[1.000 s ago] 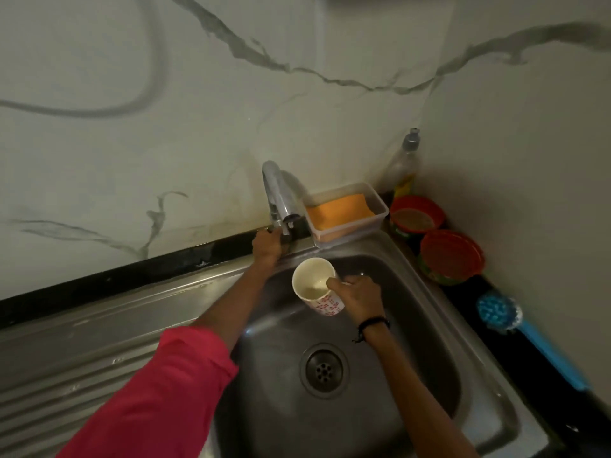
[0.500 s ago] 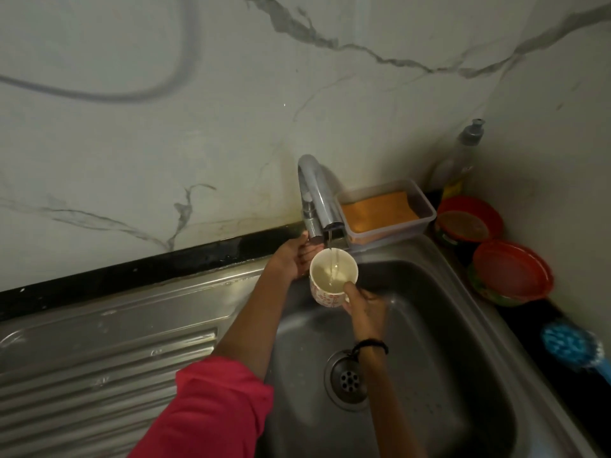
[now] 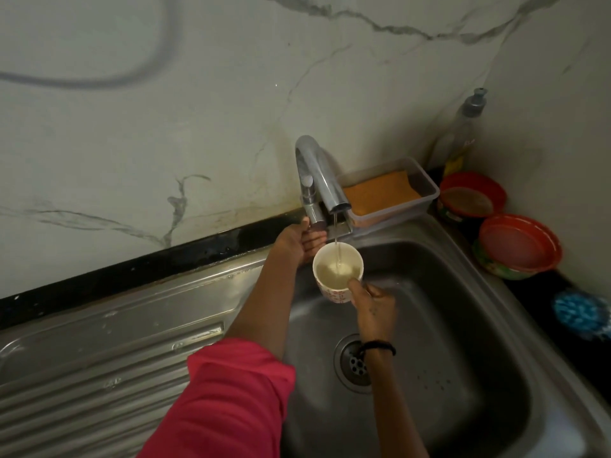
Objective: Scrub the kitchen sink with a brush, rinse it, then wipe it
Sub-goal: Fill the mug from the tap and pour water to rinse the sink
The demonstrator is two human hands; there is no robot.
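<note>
Rinse step judged in hand: cup (image 3: 338, 272) gripped by right hand (image 3: 373, 304) under tap (image 3: 319, 180), thin stream falling in, part full. Left hand (image 3: 296, 241) curled on tap base. Sink (image 3: 463, 325) basin below. Next move judged: shut tap, tip cup over basin walls. Open room rightward; brush (image 3: 582, 315) on bench beyond rim, bowls (image 3: 517, 246) crowding corner.

Dim light; white grey-veined marble wall (image 3: 198, 110), black countertop edge (image 3: 132, 272).
</note>
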